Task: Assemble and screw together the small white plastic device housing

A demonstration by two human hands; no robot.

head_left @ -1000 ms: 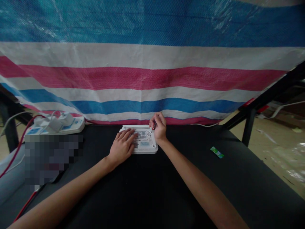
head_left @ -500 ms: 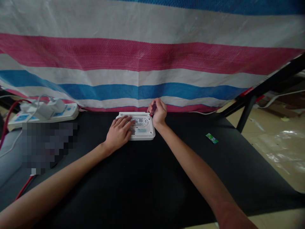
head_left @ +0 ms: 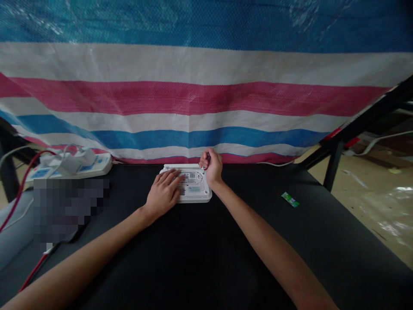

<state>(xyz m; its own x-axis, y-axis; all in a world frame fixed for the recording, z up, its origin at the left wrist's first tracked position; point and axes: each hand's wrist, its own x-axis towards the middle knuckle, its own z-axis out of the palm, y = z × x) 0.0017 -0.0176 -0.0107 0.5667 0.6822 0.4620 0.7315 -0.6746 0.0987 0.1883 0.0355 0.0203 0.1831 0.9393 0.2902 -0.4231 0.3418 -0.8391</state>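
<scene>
A white router (head_left: pixel 195 197) lies underside up on the black table, its labels and vent holes showing and a white bar, likely a folded antenna, along its far edge. My left hand (head_left: pixel 165 188) rests flat on its left half with the fingers stretched out. At the far right corner, my right hand (head_left: pixel 211 165) is closed around a small screwdriver (head_left: pixel 208 158) with a dark, reddish handle. Most of the handle is covered by the fingers, and the tip, down by the router's corner, is hard to make out.
A white power strip (head_left: pixel 102 165) with plugged-in chargers stands at the back left. Before it lies a blurred-out dark item (head_left: pixel 67 211) with a red cable (head_left: pixel 32 272). A small green packet (head_left: pixel 290 199) lies on the right. Striped sheeting (head_left: pixel 190 99) hangs behind the table.
The view has tilted up, so everything sits lower in the picture. My right hand has turned a little around the screwdriver, whose handle shows less. My left hand stays on the router.
</scene>
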